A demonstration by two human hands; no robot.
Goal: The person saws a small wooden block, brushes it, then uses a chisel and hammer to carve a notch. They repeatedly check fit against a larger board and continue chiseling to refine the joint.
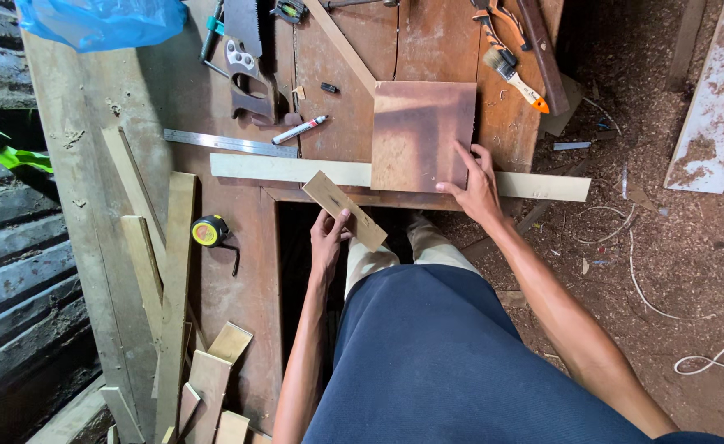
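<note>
While the left hand (326, 238) grips a short wooden block (344, 210) at the workbench (238, 271) edge, fingers closed around its lower end, the right hand (475, 182) lies open and flat on a square brown board (419, 131). That board rests across a long pale strip (296, 169). Nearby sit a steel ruler (230, 143), marker (300, 130), yellow tape measure (207, 231) and handsaw (247, 57).

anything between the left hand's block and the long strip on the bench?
Nothing visible. The left hand holds the small block with its upper end just short of the pale strip. The square board lies to the side, under the right hand.
</note>
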